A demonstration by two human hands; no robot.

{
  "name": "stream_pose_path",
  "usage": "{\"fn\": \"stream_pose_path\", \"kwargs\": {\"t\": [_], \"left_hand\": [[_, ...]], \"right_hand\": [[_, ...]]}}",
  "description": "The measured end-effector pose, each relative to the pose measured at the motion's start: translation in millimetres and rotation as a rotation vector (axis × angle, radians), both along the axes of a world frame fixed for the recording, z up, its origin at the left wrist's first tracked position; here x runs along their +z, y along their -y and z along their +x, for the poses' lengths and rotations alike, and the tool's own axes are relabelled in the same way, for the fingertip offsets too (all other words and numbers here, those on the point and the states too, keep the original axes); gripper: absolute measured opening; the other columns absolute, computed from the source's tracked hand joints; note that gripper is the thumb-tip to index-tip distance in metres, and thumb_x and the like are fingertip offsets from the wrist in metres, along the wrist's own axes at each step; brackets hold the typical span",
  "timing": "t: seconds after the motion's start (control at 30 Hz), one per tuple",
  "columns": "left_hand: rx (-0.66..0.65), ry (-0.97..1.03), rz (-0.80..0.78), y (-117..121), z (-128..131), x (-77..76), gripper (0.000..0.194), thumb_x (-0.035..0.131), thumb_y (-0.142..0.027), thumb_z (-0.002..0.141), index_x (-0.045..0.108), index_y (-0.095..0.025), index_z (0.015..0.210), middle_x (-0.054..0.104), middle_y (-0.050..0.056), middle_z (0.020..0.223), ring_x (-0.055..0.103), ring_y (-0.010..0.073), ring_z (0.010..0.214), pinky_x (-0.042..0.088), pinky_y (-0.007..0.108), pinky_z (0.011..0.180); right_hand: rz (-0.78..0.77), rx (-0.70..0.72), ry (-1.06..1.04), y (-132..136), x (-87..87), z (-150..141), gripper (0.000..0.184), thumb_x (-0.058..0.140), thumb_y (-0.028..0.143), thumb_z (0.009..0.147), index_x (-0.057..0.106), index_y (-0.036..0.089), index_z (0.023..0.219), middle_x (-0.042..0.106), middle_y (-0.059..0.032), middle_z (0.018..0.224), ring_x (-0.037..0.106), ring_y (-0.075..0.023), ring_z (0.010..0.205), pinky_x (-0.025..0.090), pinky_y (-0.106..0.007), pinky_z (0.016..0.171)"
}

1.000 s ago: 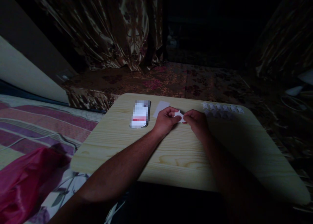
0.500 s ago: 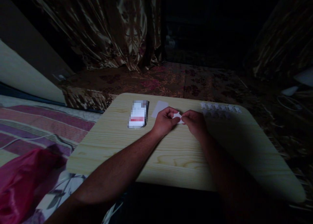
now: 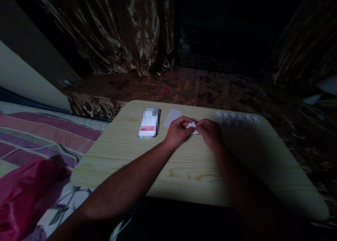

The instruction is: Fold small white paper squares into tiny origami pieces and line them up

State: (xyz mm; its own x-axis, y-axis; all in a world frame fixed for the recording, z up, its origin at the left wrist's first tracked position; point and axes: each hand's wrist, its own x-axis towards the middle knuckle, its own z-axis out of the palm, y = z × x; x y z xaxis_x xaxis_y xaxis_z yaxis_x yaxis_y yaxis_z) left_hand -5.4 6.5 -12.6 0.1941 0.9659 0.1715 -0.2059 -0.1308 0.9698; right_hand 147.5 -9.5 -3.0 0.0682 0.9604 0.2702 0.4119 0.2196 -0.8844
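A small white folded paper star [image 3: 193,127] is held over the middle of the wooden table [image 3: 126,156]. My left hand [image 3: 177,131] pinches its left side between thumb and fingers. On its right side, the fingertips of my right hand [image 3: 210,130] are closed on the star too. Behind my left hand lies a flat white sheet of paper [image 3: 172,117]. Several white paper stars [image 3: 233,116] lie in two rows on the table to the right of my right hand, the nearer row in shadow.
A phone [image 3: 149,123] with a blurred screen lies on the table's left part. To the left is a bed with a striped cover [image 3: 47,128] and a pink cloth [image 3: 23,195]. A patterned curtain [image 3: 142,30] hangs behind the table.
The paper star has tilted slightly between my fingers, and its upper point has shifted a little to the right. Both hands keep their hold in nearly the same place.
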Motion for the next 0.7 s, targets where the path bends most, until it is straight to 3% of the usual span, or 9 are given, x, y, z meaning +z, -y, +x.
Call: {"fn": "stream_pose_path", "kwargs": {"t": [0.5, 0.7], "left_hand": [[0.009, -0.099, 0.047, -1, -1, -2.4, 0.030, 0.078, -0.026, 0.062, 0.066, -0.017, 0.089, 0.047, -0.006, 0.061, 0.039, 0.0045, 0.050, 0.029, 0.019, 0.048], [-0.004, -0.081, -0.003, 2, -1, 1.1, 0.029, 0.077, -0.028, 0.065, 0.062, -0.016, 0.087, 0.054, -0.004, 0.062, 0.045, 0.0064, 0.050, 0.032, 0.020, 0.049]], "right_hand": [[-0.009, -0.007, -0.033, 1, 3.3, -2, 0.014, 0.063, 0.032, 0.071, 0.066, 0.018, 0.072, 0.065, -0.0002, 0.063, 0.058, -0.0154, 0.060, 0.042, -0.025, 0.056], [-0.049, -0.008, -0.033, 5, 11.8, -2, 0.015, 0.062, 0.032, 0.071, 0.066, 0.017, 0.072, 0.065, -0.0002, 0.063, 0.058, -0.0152, 0.060, 0.042, -0.024, 0.056]]}}
